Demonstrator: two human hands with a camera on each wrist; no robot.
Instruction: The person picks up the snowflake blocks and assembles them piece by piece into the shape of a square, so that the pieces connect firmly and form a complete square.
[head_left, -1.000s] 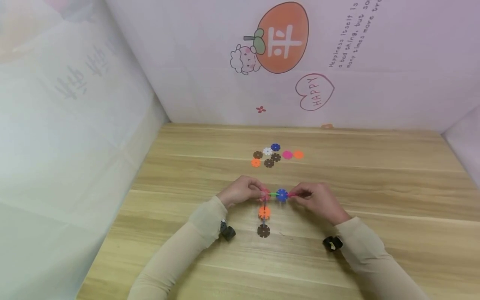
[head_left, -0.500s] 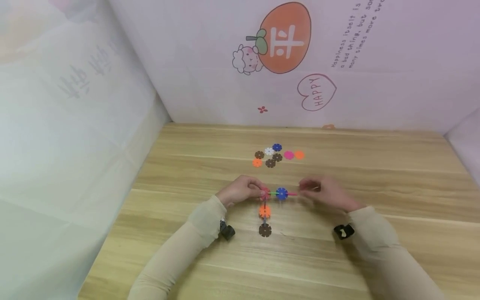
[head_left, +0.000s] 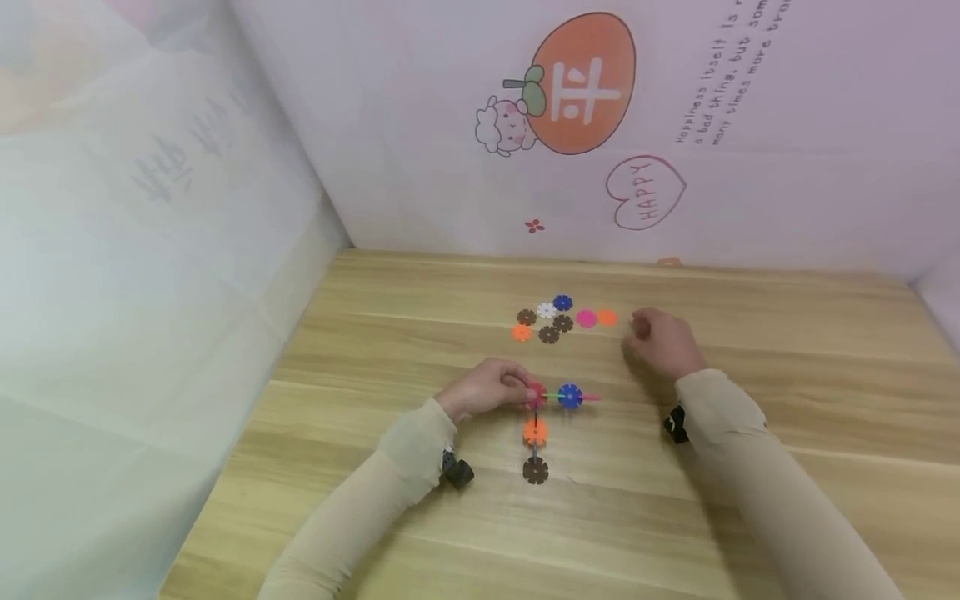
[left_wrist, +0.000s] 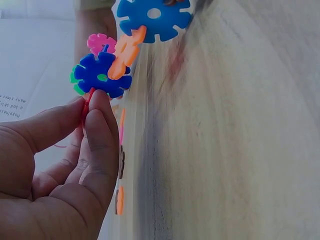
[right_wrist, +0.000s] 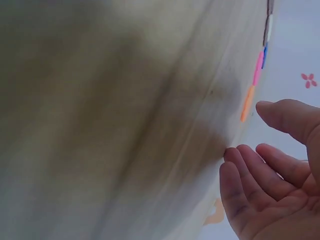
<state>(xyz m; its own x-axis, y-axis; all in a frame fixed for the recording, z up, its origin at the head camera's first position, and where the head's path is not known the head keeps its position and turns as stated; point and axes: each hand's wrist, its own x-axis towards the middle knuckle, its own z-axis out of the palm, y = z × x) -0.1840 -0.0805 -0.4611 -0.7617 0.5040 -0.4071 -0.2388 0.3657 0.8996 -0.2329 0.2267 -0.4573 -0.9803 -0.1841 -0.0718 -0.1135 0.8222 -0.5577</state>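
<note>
My left hand (head_left: 487, 389) pinches a red notched disc (head_left: 537, 395) between thumb and fingertips. That disc belongs to a joined chain of plastic snowflake discs held above the table. A green disc seen edge-on links it to a blue disc (head_left: 570, 396), with a pink disc (head_left: 592, 398) at the right end. Towards me hang an orange disc (head_left: 535, 432) and a brown disc (head_left: 536, 471). In the left wrist view the red disc (left_wrist: 87, 105) sits between thumb and forefinger. My right hand (head_left: 667, 342) holds nothing, fingers loosely bent, just right of a loose orange disc (head_left: 607, 317).
Several loose discs lie flat on the wooden table (head_left: 420, 300) behind the chain, among them a pink disc (head_left: 587, 318), a white disc (head_left: 546, 310) and a dark blue disc (head_left: 562, 302). A printed cloth (head_left: 420, 150) hangs along the table's back edge.
My right hand has let go of the pink disc at the chain's right end and moved away, back and to the right, towards the loose discs. The left hand keeps its hold.
</note>
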